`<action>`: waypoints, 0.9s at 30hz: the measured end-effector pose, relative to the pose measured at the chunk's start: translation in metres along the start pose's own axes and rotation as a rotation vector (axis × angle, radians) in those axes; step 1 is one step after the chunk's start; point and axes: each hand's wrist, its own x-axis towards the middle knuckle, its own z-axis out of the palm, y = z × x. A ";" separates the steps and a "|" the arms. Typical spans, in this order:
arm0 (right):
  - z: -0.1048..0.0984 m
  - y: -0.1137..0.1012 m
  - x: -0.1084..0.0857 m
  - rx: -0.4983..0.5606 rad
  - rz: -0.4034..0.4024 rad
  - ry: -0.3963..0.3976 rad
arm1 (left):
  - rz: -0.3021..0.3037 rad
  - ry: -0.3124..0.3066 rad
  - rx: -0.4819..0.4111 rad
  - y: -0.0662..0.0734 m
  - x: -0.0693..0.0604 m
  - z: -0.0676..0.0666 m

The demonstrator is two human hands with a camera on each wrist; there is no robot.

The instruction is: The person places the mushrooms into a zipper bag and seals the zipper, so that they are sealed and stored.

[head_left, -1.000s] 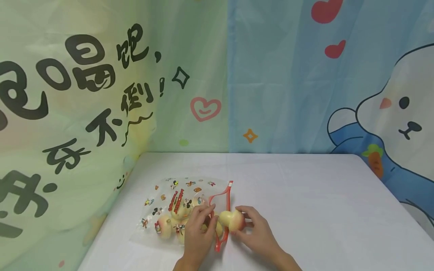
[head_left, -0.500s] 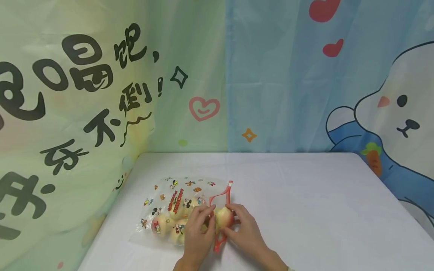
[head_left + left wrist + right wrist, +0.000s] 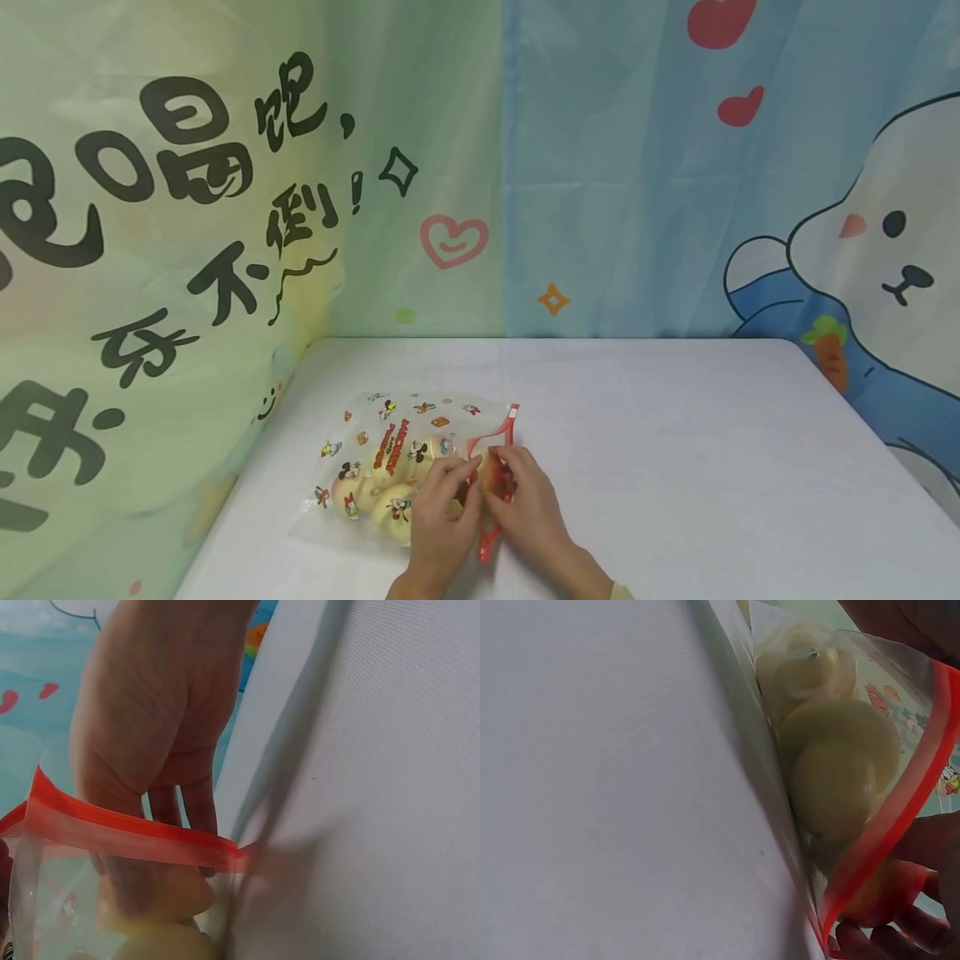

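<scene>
A clear zip bag [image 3: 427, 421] with cartoon prints and a red zip edge lies on the table, with several pale yellow pears [image 3: 390, 508] inside. My left hand [image 3: 442, 518] pinches the red edge at the bag's mouth. Fingers of my right hand [image 3: 531, 508] grip a red-blushed pear [image 3: 492, 477] at that mouth, partly hidden by the hands. In the left wrist view the right hand [image 3: 150, 720] reaches past the red zip edge [image 3: 135, 829], its fingertips inside. The right wrist view shows the pear [image 3: 885, 896] behind the red band, near other pears [image 3: 832, 784].
The white table [image 3: 660, 442] extends to the right of the bag and behind it. A printed cloth backdrop [image 3: 585, 167] stands along the table's far and left sides.
My right hand has moved left, carrying the pear from outside the bag into its mouth. The left hand has stayed at the bag's edge. Pears inside have shifted slightly left.
</scene>
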 end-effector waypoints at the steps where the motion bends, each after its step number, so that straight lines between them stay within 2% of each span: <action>1: 0.001 0.000 0.001 0.003 -0.002 0.001 | 0.001 0.000 0.003 0.000 0.000 0.000; 4: 0.004 0.001 0.002 0.037 0.002 -0.016 | 0.001 0.001 0.006 -0.001 0.000 0.000; 8: 0.004 0.004 0.001 0.142 0.039 -0.061 | -0.007 -0.016 0.028 -0.001 -0.001 0.001; 11: 0.001 0.005 0.000 0.194 0.073 -0.066 | -0.021 -0.037 0.050 -0.001 -0.002 0.000; 16: -0.010 0.014 0.003 0.227 0.085 0.001 | -0.052 -0.061 0.064 0.001 0.001 0.000; 19: -0.018 0.020 0.008 0.221 0.118 0.048 | -0.073 -0.080 0.069 0.002 0.003 -0.001; 22: -0.026 0.025 0.017 0.194 0.192 0.078 | -0.082 -0.102 0.061 0.001 0.002 0.000; 27: -0.031 0.029 0.035 0.098 0.290 0.058 | -0.105 -0.156 0.158 0.001 -0.004 0.001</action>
